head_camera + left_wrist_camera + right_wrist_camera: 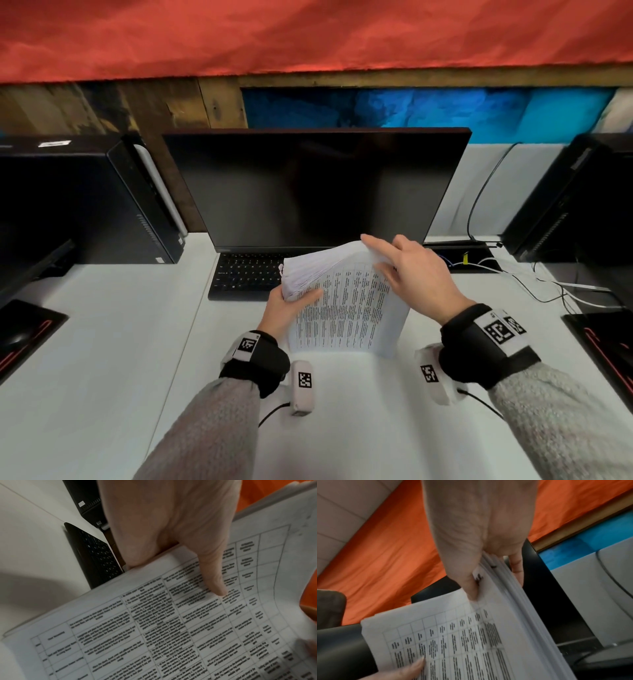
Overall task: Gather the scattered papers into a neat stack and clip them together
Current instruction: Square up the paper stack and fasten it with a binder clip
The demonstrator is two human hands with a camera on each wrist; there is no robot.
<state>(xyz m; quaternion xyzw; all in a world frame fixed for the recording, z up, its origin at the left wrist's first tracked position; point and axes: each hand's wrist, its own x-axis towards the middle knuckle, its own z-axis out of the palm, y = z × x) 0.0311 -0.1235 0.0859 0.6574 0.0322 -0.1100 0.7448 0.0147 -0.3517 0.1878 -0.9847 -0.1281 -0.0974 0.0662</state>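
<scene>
While held upright, papers (346,301) (printed tables), pinched between both hands' fingers (387,270).

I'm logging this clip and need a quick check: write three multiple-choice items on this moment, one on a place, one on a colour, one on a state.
1. Where does the stack of papers stand?
A. on the white desk in front of the keyboard
B. on top of the monitor
C. on the floor

2. What colour is the cloth above the monitor?
A. green
B. red-orange
C. white

3. How is the stack held?
A. lying flat, untouched
B. by the right hand alone
C. by both hands, tilted up on its lower edge

Key: 1 A, its lower edge meets the white desk just near of the keyboard. 2 B, the cloth is red-orange. 3 C, the left hand grips the left edge with the thumb on the top page while the right hand holds the top right corner.
</scene>
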